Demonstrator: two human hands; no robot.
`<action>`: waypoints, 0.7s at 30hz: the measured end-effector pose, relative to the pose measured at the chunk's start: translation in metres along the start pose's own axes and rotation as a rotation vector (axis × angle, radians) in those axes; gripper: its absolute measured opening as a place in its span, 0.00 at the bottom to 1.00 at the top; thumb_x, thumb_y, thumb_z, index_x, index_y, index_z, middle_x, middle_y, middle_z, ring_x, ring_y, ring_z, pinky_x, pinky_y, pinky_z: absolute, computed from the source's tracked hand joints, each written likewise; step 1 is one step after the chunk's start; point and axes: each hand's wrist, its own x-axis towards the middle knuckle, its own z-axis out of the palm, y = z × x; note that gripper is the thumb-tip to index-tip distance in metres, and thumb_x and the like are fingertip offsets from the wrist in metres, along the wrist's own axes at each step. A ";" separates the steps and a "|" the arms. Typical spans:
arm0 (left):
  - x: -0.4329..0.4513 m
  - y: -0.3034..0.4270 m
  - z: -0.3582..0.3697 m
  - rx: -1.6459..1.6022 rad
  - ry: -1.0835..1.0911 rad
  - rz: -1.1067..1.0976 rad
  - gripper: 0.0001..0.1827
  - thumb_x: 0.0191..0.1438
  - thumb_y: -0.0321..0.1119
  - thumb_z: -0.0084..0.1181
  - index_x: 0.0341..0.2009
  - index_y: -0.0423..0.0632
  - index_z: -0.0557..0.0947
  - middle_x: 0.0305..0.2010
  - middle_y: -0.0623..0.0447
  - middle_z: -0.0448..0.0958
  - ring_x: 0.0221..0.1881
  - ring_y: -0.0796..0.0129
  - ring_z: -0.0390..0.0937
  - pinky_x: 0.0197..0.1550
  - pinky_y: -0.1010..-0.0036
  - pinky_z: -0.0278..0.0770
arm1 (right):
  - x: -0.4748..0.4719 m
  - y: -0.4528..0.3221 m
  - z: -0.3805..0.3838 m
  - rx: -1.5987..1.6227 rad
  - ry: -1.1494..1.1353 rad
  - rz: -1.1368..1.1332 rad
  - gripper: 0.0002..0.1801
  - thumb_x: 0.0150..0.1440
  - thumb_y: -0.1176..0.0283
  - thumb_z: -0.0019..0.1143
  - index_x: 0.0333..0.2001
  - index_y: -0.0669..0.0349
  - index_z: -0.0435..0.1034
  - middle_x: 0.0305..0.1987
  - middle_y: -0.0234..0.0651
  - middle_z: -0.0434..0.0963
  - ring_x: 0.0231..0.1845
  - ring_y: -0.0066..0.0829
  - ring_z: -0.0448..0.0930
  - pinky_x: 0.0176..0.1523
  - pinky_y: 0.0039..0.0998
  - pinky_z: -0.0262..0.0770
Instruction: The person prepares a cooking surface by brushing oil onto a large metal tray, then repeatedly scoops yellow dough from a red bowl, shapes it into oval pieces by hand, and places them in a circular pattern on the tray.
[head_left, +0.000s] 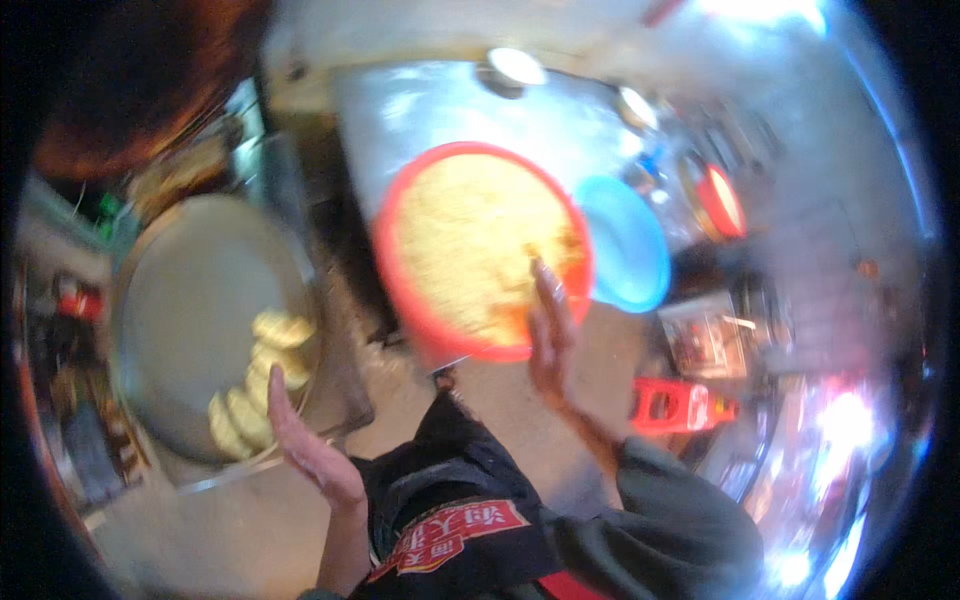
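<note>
A red plastic basin (484, 351) on a metal table holds a yellow, crumbly or dough-like mass (472, 232). My right hand (551, 330) is at the basin's near right edge, fingertips over the mass; whether it touches is blurred. My left hand (311, 450) is beside the near right rim of a large round grey pan (195, 300), with nothing seen in it. Several flat yellow pieces (244, 420) lie in the pan along its right and lower side, close to my left fingertips.
A blue plastic basin (626, 244) stands right of the red one. White bowls (517, 66) sit at the far side of the metal table (442, 97). A red container (671, 406) stands lower right. A dark gap separates pan and table.
</note>
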 end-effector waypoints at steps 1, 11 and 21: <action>-0.003 0.009 0.032 0.013 0.022 -0.048 0.42 0.69 0.59 0.28 0.70 0.32 0.59 0.75 0.38 0.57 0.76 0.50 0.53 0.78 0.57 0.44 | 0.027 0.049 -0.026 0.032 0.159 0.073 0.26 0.66 0.76 0.49 0.67 0.68 0.61 0.69 0.54 0.68 0.71 0.48 0.68 0.72 0.41 0.62; -0.021 0.025 0.264 -0.365 -0.096 -0.397 0.37 0.71 0.58 0.32 0.68 0.37 0.63 0.72 0.40 0.63 0.71 0.53 0.64 0.73 0.60 0.59 | 0.104 0.439 -0.066 -0.741 -0.336 0.204 0.42 0.65 0.46 0.51 0.73 0.60 0.53 0.75 0.54 0.57 0.76 0.61 0.53 0.74 0.59 0.49; -0.019 -0.025 0.402 -0.636 -0.297 -0.851 0.32 0.72 0.55 0.33 0.57 0.38 0.75 0.57 0.43 0.77 0.60 0.58 0.75 0.64 0.66 0.69 | 0.115 0.159 -0.087 0.348 -0.339 -0.043 0.02 0.60 0.79 0.57 0.37 0.66 0.75 0.34 0.47 0.79 0.35 0.43 0.80 0.39 0.36 0.76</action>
